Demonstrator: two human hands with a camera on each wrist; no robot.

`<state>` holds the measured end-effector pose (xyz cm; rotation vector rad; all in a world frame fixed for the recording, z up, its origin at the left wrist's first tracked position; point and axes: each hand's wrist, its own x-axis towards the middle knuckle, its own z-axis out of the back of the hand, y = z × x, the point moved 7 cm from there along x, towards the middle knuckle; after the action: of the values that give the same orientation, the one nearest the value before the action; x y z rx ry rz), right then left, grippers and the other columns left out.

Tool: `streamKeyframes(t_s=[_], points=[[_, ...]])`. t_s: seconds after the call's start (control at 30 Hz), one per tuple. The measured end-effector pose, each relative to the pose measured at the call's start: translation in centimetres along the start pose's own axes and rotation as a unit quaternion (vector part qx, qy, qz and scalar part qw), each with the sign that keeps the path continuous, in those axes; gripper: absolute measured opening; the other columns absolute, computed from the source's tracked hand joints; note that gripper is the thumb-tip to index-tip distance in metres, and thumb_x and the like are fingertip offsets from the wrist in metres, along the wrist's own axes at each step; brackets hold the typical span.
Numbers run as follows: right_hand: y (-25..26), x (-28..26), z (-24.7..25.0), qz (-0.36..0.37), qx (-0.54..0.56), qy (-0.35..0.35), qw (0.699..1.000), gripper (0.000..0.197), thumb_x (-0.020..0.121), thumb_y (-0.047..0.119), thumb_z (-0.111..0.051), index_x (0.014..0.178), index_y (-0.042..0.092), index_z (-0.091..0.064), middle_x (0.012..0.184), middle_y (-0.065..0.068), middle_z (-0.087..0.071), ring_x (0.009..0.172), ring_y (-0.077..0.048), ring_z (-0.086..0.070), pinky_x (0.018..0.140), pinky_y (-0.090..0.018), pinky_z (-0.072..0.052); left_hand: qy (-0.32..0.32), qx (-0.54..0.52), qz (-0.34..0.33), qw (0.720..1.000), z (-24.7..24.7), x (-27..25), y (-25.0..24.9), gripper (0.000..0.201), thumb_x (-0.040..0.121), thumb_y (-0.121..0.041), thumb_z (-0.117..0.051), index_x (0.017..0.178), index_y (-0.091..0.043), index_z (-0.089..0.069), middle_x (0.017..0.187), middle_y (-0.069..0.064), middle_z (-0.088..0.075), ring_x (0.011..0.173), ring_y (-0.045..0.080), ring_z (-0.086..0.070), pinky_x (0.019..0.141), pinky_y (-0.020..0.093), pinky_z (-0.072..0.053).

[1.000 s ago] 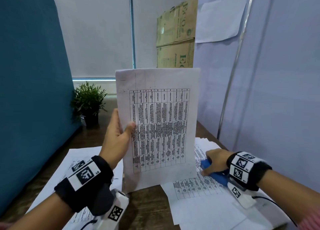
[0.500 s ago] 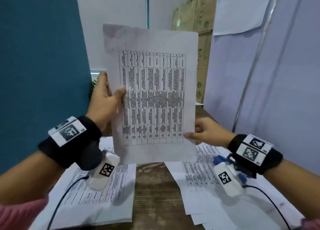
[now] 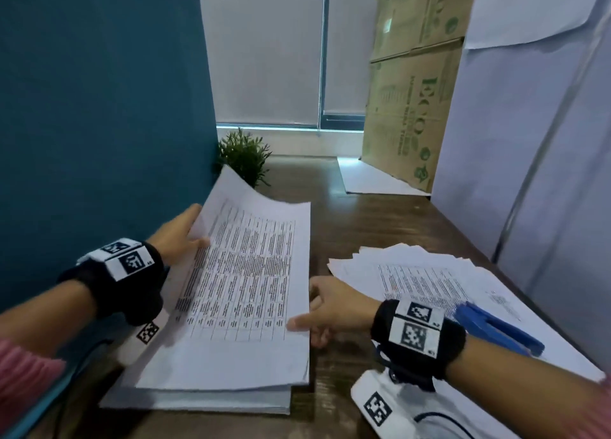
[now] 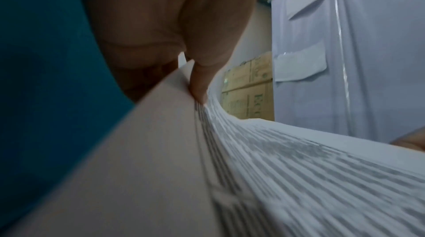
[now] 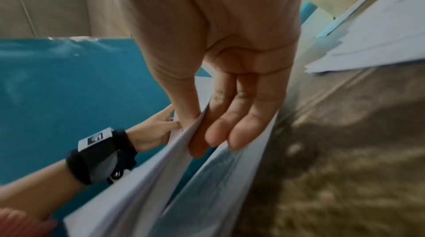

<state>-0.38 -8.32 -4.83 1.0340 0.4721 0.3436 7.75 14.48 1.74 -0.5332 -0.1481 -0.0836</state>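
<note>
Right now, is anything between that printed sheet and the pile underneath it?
The right hand pinches the printed sheet, and its fingers lie tucked between it and the pile. Nothing else visible is in the way.

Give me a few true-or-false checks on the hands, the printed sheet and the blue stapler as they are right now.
1. The left hand and the right hand each pinch an edge of the printed sheet. True.
2. The blue stapler lies on the loose papers at the right. True.
3. The right hand grips the blue stapler. False: it pinches the printed sheet's right edge, and nothing holds the stapler.
4. The printed sheet is held upright in front of the cardboard box. False: it lies nearly flat over the stack at the left.
</note>
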Motion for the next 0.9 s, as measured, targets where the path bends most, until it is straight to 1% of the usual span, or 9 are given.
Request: streamKeyframes(t_s=[0.07,0.13,0.27,0.33,0.43,0.53,0.6,0.7,0.9], points=[[-1.3,0.5,-1.4,-0.039,-0.010,0.028,0.999,0.014,0.086,0.012,-0.067,0.093,0.011,-0.055,0.068,-0.006,-0.068,0.042,-0.004,-0.059,0.048,-0.019,-0.052,0.057,0.053,0.016,0.997,-1.8,0.1,1.3,0.057,0.090,-0.016,-0.061,0.139,-0.009,-0.032,0.144,0.010,-0.042,0.127,0.027,-0.044,0.100,0.035,-0.037],[-2.5,0.9,-2.1,-0.080,-0.019,0.036,0.996,0.028,0.084,0.016,-0.070,0.102,0.002,-0.054,0.079,-0.017,-0.064,0.043,-0.006,-0.060,0.051,-0.021,-0.054,0.090,0.080,0.034,0.992,-3.0,0.2,2.2,0.060,0.091,-0.018,-0.060,0.142,-0.013,-0.029,0.146,0.008,-0.040,0.129,0.026,-0.042,0.101,0.033,-0.036],[-3.4,1.4,-2.4,-0.112,-0.033,0.042,0.992,0.045,0.081,0.019,-0.073,0.107,-0.014,-0.058,0.072,-0.011,-0.065,0.044,-0.007,-0.059,0.052,-0.021,-0.055,0.124,0.138,0.052,0.981,-4.5,0.6,2.9,0.063,0.092,-0.022,-0.058,0.145,-0.014,-0.023,0.146,0.011,-0.039,0.129,0.027,-0.042,0.101,0.034,-0.036],[-3.4,1.6,-2.4,-0.118,-0.050,0.054,0.990,0.040,0.080,0.022,-0.074,0.099,-0.011,-0.064,0.071,-0.009,-0.067,0.048,-0.008,-0.060,0.053,-0.020,-0.056,0.129,0.175,0.060,0.974,-4.9,0.8,3.2,0.067,0.091,-0.023,-0.059,0.146,-0.014,-0.021,0.145,0.012,-0.040,0.129,0.028,-0.044,0.100,0.033,-0.037],[-3.8,1.7,-2.3,-0.129,-0.079,0.058,0.987,0.026,0.074,0.030,-0.078,0.070,0.006,-0.068,0.078,-0.014,-0.069,0.056,-0.014,-0.060,0.064,-0.026,-0.057,0.151,0.240,0.067,0.957,-5.4,1.0,3.9,0.071,0.085,-0.029,-0.067,0.143,-0.014,-0.028,0.139,0.009,-0.049,0.123,0.026,-0.050,0.095,0.031,-0.042],[-3.9,1.5,-2.3,-0.131,-0.106,0.062,0.984,0.029,0.076,0.030,-0.077,0.058,0.011,-0.064,0.062,-0.005,-0.067,0.046,-0.009,-0.058,0.059,-0.023,-0.055,0.153,0.289,0.087,0.941,-5.6,1.0,4.4,0.059,0.081,-0.030,-0.070,0.127,-0.008,-0.041,0.125,0.012,-0.058,0.110,0.027,-0.059,0.083,0.029,-0.047],[-3.9,1.1,-2.2,-0.124,-0.100,0.067,0.985,0.029,0.077,0.027,-0.076,0.057,0.012,-0.062,0.052,0.000,-0.063,0.041,-0.008,-0.056,0.053,-0.021,-0.053,0.143,0.313,0.097,0.934,-5.7,1.1,4.4,0.054,0.081,-0.027,-0.069,0.121,-0.006,-0.041,0.122,0.013,-0.059,0.108,0.029,-0.060,0.083,0.031,-0.047],[-3.6,0.4,-0.9,-0.106,-0.085,0.039,0.990,0.027,0.079,0.024,-0.075,0.062,0.013,-0.057,0.058,-0.004,-0.062,0.043,-0.013,-0.056,0.048,-0.023,-0.050,0.131,0.352,0.085,0.923,-5.9,1.5,3.5,0.066,0.076,-0.025,-0.072,0.129,-0.008,-0.036,0.122,0.012,-0.058,0.108,0.028,-0.060,0.081,0.032,-0.047],[-2.5,-2.4,6.9,-0.063,-0.155,-0.110,0.980,0.016,0.083,0.022,-0.070,0.073,0.013,-0.061,0.060,0.002,-0.064,0.044,-0.007,-0.055,0.050,-0.023,-0.051,0.132,0.320,0.002,0.938,-7.4,2.2,-0.9,0.062,0.085,-0.031,-0.064,0.139,-0.018,-0.037,0.135,0.008,-0.048,0.119,0.025,-0.052,0.093,0.031,-0.045]])
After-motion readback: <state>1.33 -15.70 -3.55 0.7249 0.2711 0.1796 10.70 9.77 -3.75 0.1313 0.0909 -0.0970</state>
